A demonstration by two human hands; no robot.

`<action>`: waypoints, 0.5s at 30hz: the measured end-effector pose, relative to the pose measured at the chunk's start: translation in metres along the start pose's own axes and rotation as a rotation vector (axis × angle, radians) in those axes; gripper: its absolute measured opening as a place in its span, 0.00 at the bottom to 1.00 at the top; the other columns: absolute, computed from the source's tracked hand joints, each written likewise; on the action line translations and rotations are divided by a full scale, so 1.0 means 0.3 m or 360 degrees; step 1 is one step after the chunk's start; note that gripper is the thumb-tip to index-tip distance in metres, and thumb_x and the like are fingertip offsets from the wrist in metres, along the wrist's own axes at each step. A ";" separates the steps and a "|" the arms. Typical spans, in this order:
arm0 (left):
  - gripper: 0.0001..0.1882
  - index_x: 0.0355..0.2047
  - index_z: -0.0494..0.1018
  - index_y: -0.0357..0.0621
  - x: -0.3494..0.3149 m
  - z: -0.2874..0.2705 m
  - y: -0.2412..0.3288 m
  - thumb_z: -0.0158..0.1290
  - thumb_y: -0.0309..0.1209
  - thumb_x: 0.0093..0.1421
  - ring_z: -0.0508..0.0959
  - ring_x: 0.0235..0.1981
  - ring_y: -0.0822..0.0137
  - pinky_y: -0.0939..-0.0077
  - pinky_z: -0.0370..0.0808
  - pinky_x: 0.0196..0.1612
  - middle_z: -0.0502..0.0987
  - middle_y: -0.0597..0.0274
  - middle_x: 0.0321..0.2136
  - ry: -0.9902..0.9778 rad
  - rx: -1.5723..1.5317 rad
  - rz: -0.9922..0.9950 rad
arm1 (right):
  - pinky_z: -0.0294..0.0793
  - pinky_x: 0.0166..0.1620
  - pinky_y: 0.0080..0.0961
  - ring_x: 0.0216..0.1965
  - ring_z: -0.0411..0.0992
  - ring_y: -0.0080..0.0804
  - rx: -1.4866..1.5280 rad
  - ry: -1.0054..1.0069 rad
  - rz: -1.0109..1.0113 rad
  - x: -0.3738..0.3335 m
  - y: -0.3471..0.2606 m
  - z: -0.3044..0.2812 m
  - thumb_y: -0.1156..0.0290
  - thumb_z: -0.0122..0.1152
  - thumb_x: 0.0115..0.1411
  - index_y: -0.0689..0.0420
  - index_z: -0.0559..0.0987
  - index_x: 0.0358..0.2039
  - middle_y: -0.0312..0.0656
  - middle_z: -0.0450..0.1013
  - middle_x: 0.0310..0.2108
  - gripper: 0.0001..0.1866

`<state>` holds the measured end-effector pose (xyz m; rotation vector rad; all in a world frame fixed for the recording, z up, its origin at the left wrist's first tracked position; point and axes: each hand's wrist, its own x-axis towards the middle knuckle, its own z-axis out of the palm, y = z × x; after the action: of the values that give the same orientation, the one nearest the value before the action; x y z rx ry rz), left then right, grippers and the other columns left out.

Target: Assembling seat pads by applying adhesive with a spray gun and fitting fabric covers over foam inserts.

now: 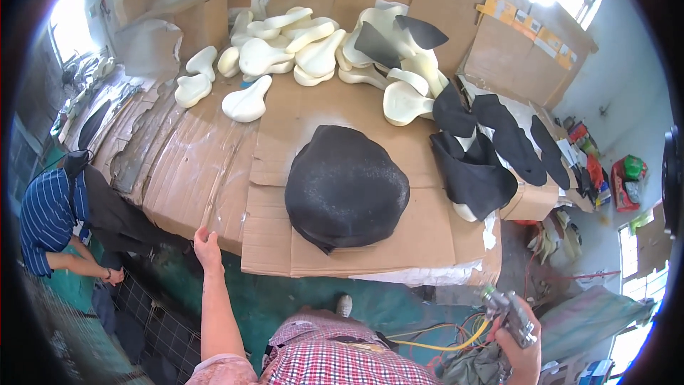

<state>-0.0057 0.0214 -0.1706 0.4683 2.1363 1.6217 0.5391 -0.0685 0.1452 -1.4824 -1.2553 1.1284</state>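
My right hand is closed around a metal spray gun with a yellow hose, held off the table's front right corner. My left hand is by the front edge of the cardboard-covered table, fingers apart and partly curled, holding nothing that I can see. Between and beyond my hands lies a large rounded black saddle cover piece, its top dusted with pale specks; what is beneath it is hidden. To its right, another black cover drapes over a pale foam saddle pad, which shows at its lower edge.
Several cream foam saddle pads are heaped at the back of the table. More black cover pieces lie along the right side. A person in a striped shirt bends at the left. Hoses trail across the green floor.
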 end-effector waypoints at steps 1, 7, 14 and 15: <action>0.22 0.48 0.67 0.31 -0.002 0.006 -0.004 0.52 0.25 0.53 0.70 0.49 0.60 0.70 0.65 0.53 0.71 0.50 0.46 -0.0008 -0.0008 -0.0008 | 0.73 0.30 0.22 0.26 0.72 0.30 -0.0027 -0.0085 -0.0008 -0.022 -0.009 0.001 0.69 0.69 0.44 0.66 0.63 0.55 0.47 0.73 0.30 0.39; 0.21 0.48 0.67 0.31 -0.010 0.005 -0.038 0.52 0.25 0.52 0.70 0.49 0.60 0.70 0.65 0.53 0.71 0.50 0.46 0.0073 -0.0038 -0.0037 | 0.71 0.38 0.31 0.28 0.72 0.33 0.0250 -0.0722 -0.0040 0.052 0.033 0.079 0.77 0.63 0.46 0.65 0.63 0.56 0.49 0.73 0.30 0.35; 0.22 0.48 0.67 0.31 -0.047 0.055 -0.024 0.52 0.25 0.51 0.70 0.49 0.60 0.70 0.65 0.52 0.71 0.51 0.46 0.0021 -0.0020 -0.0061 | 0.74 0.34 0.25 0.29 0.72 0.29 0.0287 -0.0207 -0.0214 0.172 0.034 0.097 0.76 0.63 0.49 0.67 0.61 0.56 0.43 0.72 0.30 0.34; 0.21 0.47 0.67 0.32 -0.052 0.058 -0.021 0.52 0.25 0.51 0.71 0.48 0.60 0.70 0.66 0.52 0.72 0.51 0.45 0.0027 -0.0002 -0.0057 | 0.74 0.34 0.25 0.29 0.72 0.29 0.0290 -0.0208 -0.0217 0.172 0.035 0.076 0.76 0.63 0.49 0.67 0.61 0.56 0.43 0.72 0.30 0.34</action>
<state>0.0167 0.0263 -0.1789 0.4152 2.1439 1.6130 0.5232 -0.0172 0.1248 -1.1869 -1.2849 1.2294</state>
